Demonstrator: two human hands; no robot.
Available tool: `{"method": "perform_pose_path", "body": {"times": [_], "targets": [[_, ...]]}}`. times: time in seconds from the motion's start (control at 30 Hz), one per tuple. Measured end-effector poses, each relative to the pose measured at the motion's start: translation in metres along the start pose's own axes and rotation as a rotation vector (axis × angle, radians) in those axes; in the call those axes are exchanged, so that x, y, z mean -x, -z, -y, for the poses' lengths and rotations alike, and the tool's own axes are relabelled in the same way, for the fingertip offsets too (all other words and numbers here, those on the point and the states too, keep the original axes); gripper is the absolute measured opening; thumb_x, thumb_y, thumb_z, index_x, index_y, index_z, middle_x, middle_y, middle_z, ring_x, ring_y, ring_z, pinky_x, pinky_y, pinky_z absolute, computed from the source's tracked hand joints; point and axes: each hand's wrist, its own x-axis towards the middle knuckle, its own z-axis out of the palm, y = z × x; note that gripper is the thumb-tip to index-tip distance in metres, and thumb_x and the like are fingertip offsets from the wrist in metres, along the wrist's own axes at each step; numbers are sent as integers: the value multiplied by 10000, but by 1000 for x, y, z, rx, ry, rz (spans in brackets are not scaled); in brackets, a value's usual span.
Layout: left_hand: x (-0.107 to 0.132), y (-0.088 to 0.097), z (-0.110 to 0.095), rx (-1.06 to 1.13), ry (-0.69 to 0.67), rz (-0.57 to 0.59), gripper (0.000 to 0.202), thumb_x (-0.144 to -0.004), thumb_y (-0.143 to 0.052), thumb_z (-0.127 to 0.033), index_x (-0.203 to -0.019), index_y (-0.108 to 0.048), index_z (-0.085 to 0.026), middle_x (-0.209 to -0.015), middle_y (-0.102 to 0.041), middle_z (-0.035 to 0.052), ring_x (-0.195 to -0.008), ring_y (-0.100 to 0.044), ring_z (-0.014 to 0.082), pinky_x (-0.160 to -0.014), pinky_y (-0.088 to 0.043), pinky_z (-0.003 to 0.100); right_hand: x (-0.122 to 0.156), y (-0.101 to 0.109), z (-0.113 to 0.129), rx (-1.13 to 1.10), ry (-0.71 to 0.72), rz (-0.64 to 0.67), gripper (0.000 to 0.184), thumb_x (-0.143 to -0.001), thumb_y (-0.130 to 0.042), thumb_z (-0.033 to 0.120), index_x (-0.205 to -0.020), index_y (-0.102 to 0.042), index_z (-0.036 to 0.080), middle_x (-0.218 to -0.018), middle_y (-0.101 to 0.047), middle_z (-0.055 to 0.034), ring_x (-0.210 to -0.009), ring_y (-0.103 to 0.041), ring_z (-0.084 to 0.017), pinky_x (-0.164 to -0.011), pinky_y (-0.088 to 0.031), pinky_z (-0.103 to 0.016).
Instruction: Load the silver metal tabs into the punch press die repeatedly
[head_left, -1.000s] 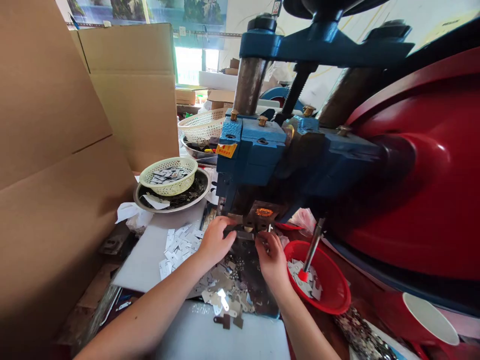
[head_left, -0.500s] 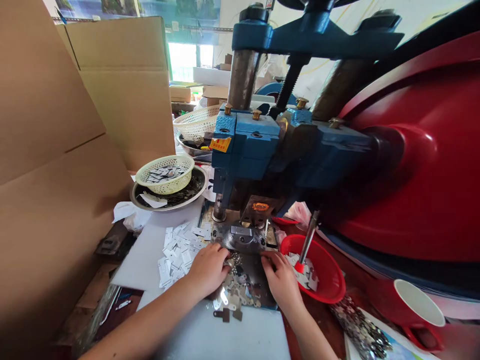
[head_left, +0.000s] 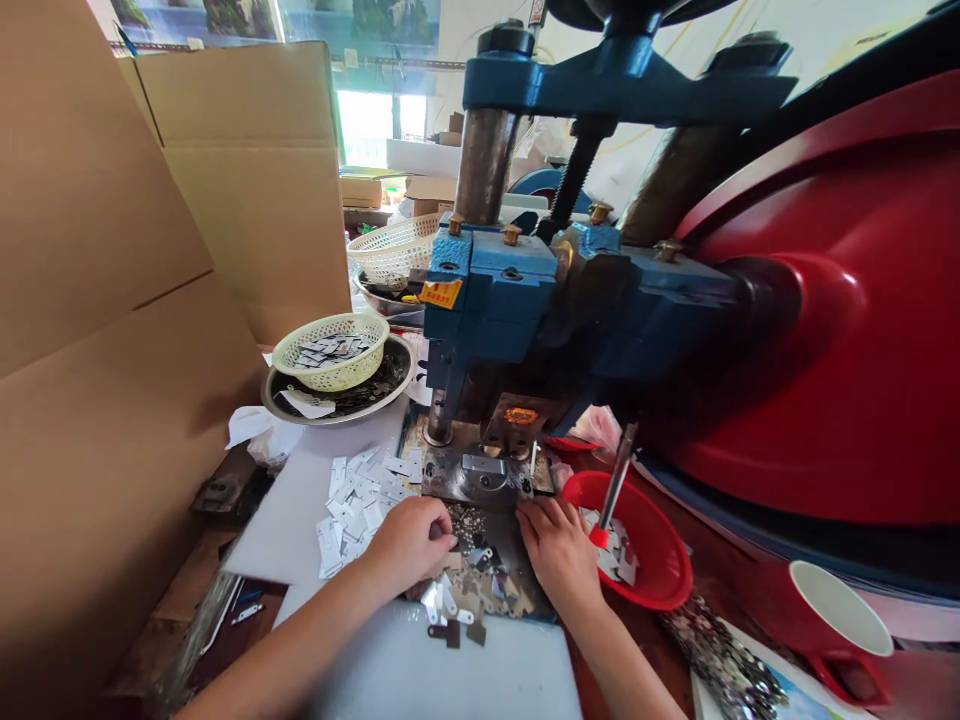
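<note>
My left hand is at the left side of the dark metal plate, its fingers curled in and thumb pressed close. Whatever it may pinch is hidden. On the plate's right side my right hand rests palm down, fingers stretched toward the die. Between both hands lie small silvery rivets and, nearer me, a heap of flat metal tabs. Just beyond the fingertips is the steel die with a light metal piece on top, under the blue press.
Pale metal plates lie loose at left. A red bowl of parts stands at right, near a red mug. Behind left, a perforated basket sits in a metal basin. Cardboard walls the left; a big red wheel fills the right.
My left hand has drawn slightly back from the die and its fingers have curled in. My right hand has shifted a little left, with its fingers now closer together.
</note>
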Motion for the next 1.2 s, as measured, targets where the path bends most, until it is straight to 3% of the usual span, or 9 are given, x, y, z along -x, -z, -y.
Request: {"method": "perform_pose_path", "body": {"times": [0.1,0.2,0.4,0.57,0.67,0.83,1.2], "targets": [[1,-1,4,39,26,9,147,-741,-588,-185,-862,-655,-236,-797,-673,-10,-780,-595,176,-702,-421,281,-12,1,5,-119,-13,-71,249,-918,-409,303,-841,-621,198,-846,-631,-63,-811,-546,-203,-764,-428,-359],[1,-2,8,24,-15,-6,315,-754,-564,-166,-1040,-649,-266,-908,-689,8,-869,-603,196,-790,-431,311,-36,0,15,-206,-19,-134,224,-908,-427,289,-850,-620,189,-845,-629,-61,-796,-549,-194,-760,-422,-349],[6,7,10,12,-121,8,186,-782,-552,-179,-836,-716,-249,-869,-690,16,-892,-598,201,-840,-435,323,-70,-4,39,-12,-31,-86,237,-871,-497,290,-745,-676,199,-803,-625,-72,-818,-529,-219,-762,-396,-355],[4,23,2,204,-69,-108,170,-800,-541,-233,-873,-695,-244,-874,-693,-3,-833,-619,171,-784,-463,286,-60,9,44,52,93,-37,200,-874,-519,339,-932,-697,272,-864,-623,-50,-912,-514,-223,-891,-361,-399],[-12,27,-7,323,-20,-175,150,-792,-554,-263,-862,-682,-232,-838,-698,-14,-775,-626,163,-727,-476,269,-54,14,43,56,119,-37,222,-880,-512,360,-987,-683,267,-940,-636,-51,-991,-508,-231,-985,-308,-439],[-44,24,-19,300,-46,-265,137,-780,-566,-258,-832,-687,-219,-832,-699,-10,-785,-621,167,-735,-469,275,-53,11,40,76,145,-22,255,-877,-505,395,-1057,-650,287,-1011,-640,-58,-1033,-505,-253,-995,-302,-497],[-57,21,-26,285,21,-266,171,-795,-548,-279,-859,-688,-206,-855,-711,7,-785,-630,177,-749,-468,288,-51,9,41,42,126,-28,229,-889,-494,351,-1035,-647,264,-1015,-653,-47,-1036,-515,-244,-1011,-298,-493]]}}
